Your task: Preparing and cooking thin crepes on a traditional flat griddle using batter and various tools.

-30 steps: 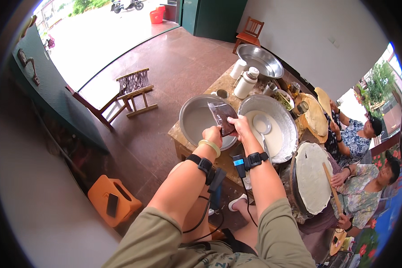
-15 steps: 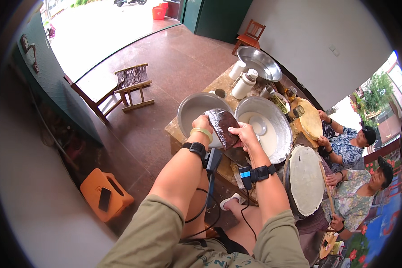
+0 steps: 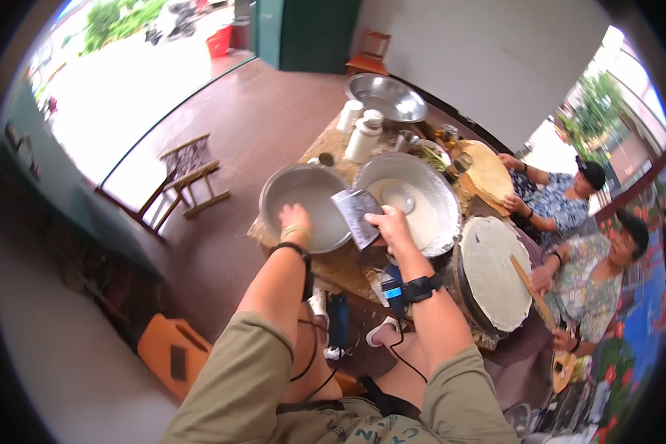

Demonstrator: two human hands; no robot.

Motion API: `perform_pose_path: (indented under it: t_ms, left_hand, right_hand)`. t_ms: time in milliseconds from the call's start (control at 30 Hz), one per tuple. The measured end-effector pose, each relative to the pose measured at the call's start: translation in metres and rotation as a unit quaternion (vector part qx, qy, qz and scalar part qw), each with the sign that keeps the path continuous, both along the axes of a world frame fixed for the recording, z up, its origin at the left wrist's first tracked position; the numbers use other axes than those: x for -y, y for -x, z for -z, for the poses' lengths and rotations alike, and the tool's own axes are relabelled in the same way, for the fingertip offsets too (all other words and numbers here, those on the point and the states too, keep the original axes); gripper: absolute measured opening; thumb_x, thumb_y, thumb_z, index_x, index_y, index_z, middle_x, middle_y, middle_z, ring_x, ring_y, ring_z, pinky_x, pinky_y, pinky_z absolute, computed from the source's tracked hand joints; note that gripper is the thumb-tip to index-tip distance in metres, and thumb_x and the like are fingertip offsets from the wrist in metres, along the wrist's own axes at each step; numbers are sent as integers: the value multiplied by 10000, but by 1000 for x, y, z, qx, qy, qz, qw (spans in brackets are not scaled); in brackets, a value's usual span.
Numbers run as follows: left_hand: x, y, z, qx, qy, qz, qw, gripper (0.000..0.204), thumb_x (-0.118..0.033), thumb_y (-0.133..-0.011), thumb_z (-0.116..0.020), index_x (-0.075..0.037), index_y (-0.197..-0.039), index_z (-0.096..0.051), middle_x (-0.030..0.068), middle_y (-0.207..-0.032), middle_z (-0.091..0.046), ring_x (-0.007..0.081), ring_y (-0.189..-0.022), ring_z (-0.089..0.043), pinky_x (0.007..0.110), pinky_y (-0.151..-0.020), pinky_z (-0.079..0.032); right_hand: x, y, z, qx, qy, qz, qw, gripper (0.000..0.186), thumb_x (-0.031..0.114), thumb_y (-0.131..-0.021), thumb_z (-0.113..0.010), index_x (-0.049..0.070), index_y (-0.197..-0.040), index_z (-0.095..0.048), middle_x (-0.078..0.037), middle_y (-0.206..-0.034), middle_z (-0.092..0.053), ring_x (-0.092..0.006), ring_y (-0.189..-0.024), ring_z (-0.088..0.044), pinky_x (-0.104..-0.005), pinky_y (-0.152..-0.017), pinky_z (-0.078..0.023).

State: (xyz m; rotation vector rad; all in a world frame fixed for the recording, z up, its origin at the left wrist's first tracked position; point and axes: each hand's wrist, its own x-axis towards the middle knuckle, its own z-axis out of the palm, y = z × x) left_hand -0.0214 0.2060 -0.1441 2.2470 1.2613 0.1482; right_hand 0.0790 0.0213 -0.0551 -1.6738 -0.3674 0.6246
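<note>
My right hand grips a dark, curved, shiny piece like a shell or bowl-shaped scraper, with the thumb on its edge. The piece hangs between two metal basins. Over the left basin my left hand reaches down, fingers loosely apart and holding nothing that I can see. The fingertips are slightly blurred. The right basin holds pale batter with a round, light dish or ladle bowl in it.
A white thermos and a wide metal basin stand farther back on the table. At the right, one person handles a stack of flatbreads; another holds a wooden stick at a round griddle with a pale sheet. An orange stool stands lower left.
My left hand has let go of the dark curved piece and moved down left into the left basin. My right hand keeps the piece, now turned. The whole view has shifted.
</note>
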Motion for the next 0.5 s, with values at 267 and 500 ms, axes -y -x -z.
perform_pose_path:
  t_ms: [267,500]
  left_hand:
    - [-51,3,70,-83,-130,208,966,200,-183,-795,-556,-62,-788,-715,163,-867,-679,316,-889,-653,418,-872,-484]
    - [-47,13,14,172,10,41,984,208,-195,-852,-528,-88,-839,-706,162,-839,-683,321,-881,-652,443,-788,-495]
  right_hand:
    - [-7,11,22,103,67,28,992,272,158,-704,-711,-48,-859,-622,-123,-752,-636,-204,-660,-615,-349,-528,-490]
    - [-53,37,24,-107,-50,57,991,387,163,-751,-701,-54,-998,-496,-176,-925,-580,-254,-726,-636,-389,-465,-560]
